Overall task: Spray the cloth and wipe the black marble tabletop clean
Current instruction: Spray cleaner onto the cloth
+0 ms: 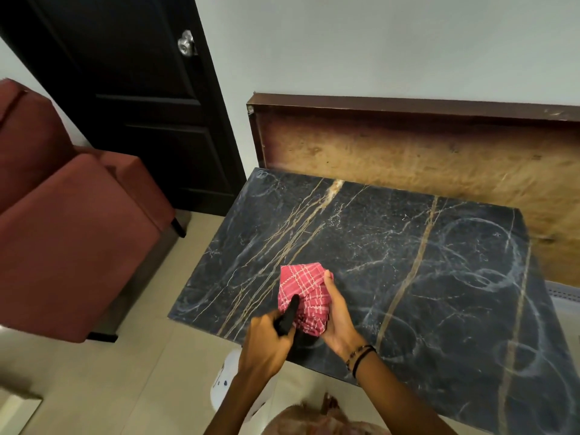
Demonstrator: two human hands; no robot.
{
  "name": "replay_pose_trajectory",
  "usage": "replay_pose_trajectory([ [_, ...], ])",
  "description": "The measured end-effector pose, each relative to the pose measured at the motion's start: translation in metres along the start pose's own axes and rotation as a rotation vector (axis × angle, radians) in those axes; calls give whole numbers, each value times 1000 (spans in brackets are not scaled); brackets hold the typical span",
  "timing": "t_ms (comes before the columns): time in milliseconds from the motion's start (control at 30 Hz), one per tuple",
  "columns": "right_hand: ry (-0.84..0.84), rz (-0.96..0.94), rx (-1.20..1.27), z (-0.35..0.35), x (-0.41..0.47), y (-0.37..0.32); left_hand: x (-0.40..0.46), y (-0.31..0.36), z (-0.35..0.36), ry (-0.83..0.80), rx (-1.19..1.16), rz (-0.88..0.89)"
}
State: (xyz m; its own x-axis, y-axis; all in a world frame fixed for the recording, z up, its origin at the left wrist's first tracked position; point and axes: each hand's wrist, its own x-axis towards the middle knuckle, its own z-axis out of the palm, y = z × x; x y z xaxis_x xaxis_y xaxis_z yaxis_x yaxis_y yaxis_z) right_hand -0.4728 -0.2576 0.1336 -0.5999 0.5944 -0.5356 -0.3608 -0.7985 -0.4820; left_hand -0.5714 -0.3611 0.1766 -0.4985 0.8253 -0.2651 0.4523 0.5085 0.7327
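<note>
A red checked cloth (303, 291) is bunched up above the near left part of the black marble tabletop (423, 277). My right hand (334, 321) cups the cloth from the right and below. My left hand (266, 343) grips a black spray bottle (288, 315), whose nozzle points at the cloth and touches its lower left side. Most of the bottle's body is hidden behind my left hand. White swirl marks cover the marble, mainly on the right side.
A red upholstered chair (72, 221) stands left of the table. A dark door (131, 98) is behind it. A wooden board (423, 158) leans against the wall behind the table. A white object (226, 381) sits on the floor under my left arm.
</note>
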Motion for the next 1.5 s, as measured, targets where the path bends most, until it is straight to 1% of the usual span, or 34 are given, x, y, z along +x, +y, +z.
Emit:
replay_pose_trajectory([
  [67, -6, 7, -19, 2, 1, 2, -1, 2, 1, 10, 15, 10],
  [200, -5, 1, -81, 5, 7, 9, 0, 0, -3, -29, 92, 71],
  [367, -27, 17, -76, 18, 15, 19, 7, -8, -18, 29, 93, 69],
  [500, -15, 15, -96, 34, 29, 30, 17, -25, -32, -23, 133, 114],
  [700, 6, 7, -95, 71, 58, 55, 44, -53, -74, -57, 101, 100],
  [900, 50, -36, -84, 103, 91, 76, 68, -90, -110, -142, 157, 89],
  [1033, 56, -21, 12, 118, 108, 88, 88, -109, -133, -105, 155, 73],
  [1167, 117, -16, 51, 123, 124, 99, 103, -123, -152, -67, 168, 69],
  [1300, 157, -39, 11, 125, 132, 107, 111, -130, -157, -187, 197, 124],
  [1500, 124, -61, -4, 135, 130, 110, 121, -134, -162, -164, 153, 137],
])
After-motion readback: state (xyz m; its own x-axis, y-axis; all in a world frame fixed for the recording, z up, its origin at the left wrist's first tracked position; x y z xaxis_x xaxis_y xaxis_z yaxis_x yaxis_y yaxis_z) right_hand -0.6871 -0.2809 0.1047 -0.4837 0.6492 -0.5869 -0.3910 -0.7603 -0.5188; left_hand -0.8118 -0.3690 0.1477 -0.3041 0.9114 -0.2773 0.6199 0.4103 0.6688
